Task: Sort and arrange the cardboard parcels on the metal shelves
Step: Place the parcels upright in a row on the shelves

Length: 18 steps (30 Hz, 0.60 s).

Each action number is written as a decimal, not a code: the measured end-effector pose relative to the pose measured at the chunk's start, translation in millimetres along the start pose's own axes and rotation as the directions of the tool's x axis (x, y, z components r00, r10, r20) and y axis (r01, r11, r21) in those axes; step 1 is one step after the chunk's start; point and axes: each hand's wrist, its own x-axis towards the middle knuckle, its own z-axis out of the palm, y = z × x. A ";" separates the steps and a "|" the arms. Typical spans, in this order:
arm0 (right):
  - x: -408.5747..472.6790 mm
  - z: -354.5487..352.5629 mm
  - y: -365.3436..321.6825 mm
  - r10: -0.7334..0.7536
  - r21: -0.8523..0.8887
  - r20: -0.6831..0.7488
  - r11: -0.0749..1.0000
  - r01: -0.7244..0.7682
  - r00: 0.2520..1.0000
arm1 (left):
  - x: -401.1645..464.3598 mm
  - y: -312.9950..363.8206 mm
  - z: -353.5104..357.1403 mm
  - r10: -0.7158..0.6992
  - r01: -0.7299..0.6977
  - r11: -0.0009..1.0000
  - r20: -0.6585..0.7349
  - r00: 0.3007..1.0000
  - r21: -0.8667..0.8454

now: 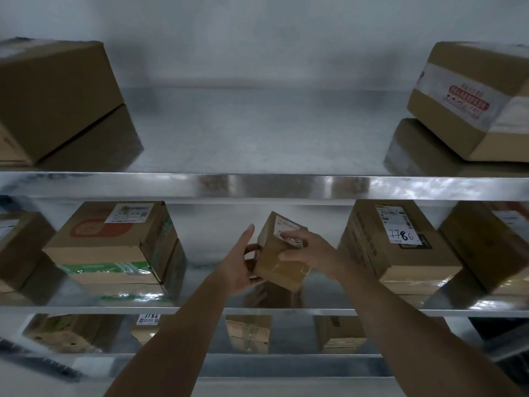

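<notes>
- At the upper left of the frame I see a large plain carton (57, 96) sitting tilted on the top metal shelf (263, 184).
- Left of centre, on the middle shelf (200, 309), I see a box with an orange logo and green tape (114, 245), with another carton (20, 247) just beside it at the frame's left edge.
- In the centre, my left hand (243, 265) cups the left side of a small cardboard parcel (282, 253); the forefinger points straight up and away, while the other fingers curl around the parcel's edge.
- The small cardboard parcel is tilted, raised just above the middle shelf, between the two bigger boxes.
- My right hand (312, 253) grips the parcel's right side, fingers laid over its white label.
- Right of centre stands a box hand-marked 7786 (400, 242), close to my right wrist.
- At the upper right, a taped carton with red print (469, 101) rests on the top shelf.
- Along the bottom, several smaller boxes (249, 333) sit on the lowest shelf, blurred.
</notes>
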 end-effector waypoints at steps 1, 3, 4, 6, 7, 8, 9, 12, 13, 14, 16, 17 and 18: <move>-0.4 2.7 2.3 -0.019 -0.031 0.005 0.999 0.019 1.000 | 1.8 -4.7 -1.3 -0.006 0.007 1.000 -0.009 1.000 0.029; -0.1 8.9 7.0 -0.053 -0.058 -0.018 0.997 0.052 0.998 | 6.3 -14.9 -3.2 -0.017 0.019 0.996 -0.024 1.000 0.091; 0.5 11.5 9.8 -0.062 -0.073 -0.050 0.996 0.058 0.997 | 6.8 -18.4 -3.1 -0.017 0.021 0.994 -0.035 0.999 0.104; 2.8 15.0 17.3 -0.067 -0.157 -0.113 0.986 0.049 0.991 | 4.8 -21.9 -1.6 -0.014 0.020 0.995 -0.061 0.998 0.102; 5.0 16.2 23.0 -0.076 -0.190 -0.129 0.980 0.051 0.989 | 4.6 -22.9 -1.4 -0.013 0.021 0.994 -0.075 0.997 0.106; 6.5 17.5 29.6 -0.081 -0.198 -0.136 0.979 0.053 0.987 | 5.2 -24.2 -1.9 -0.013 0.023 0.993 -0.087 0.996 0.119; 6.9 19.3 35.9 -0.089 -0.185 -0.145 0.981 0.061 0.986 | 5.1 -25.7 -2.0 -0.013 0.027 0.991 -0.098 0.995 0.134; 7.9 24.8 50.1 -0.066 -0.143 -0.179 0.989 0.041 0.982 | 5.3 -30.1 -0.8 -0.022 0.044 0.985 -0.129 0.991 0.165; 9.2 26.4 53.3 -0.052 -0.140 -0.194 0.990 0.025 0.980 | 5.9 -31.4 -0.2 -0.024 0.046 0.985 -0.137 0.990 0.163; 9.4 28.3 54.3 -0.029 -0.149 -0.209 0.989 -0.003 0.978 | 7.2 -32.8 0.5 -0.023 0.046 0.986 -0.148 0.989 0.157; 10.6 30.9 55.8 0.005 -0.135 -0.238 0.990 -0.038 0.971 | 10.4 -35.1 0.8 -0.013 0.035 0.990 -0.160 0.987 0.138; 13.5 31.4 60.2 0.014 -0.099 -0.250 0.994 -0.040 0.968 | 11.8 -35.6 0.2 -0.006 0.027 0.992 -0.161 0.987 0.126; 14.6 31.9 63.5 0.035 -0.052 -0.255 0.997 -0.049 0.966 | 12.8 -35.9 -0.2 0.000 0.020 0.993 -0.162 0.987 0.121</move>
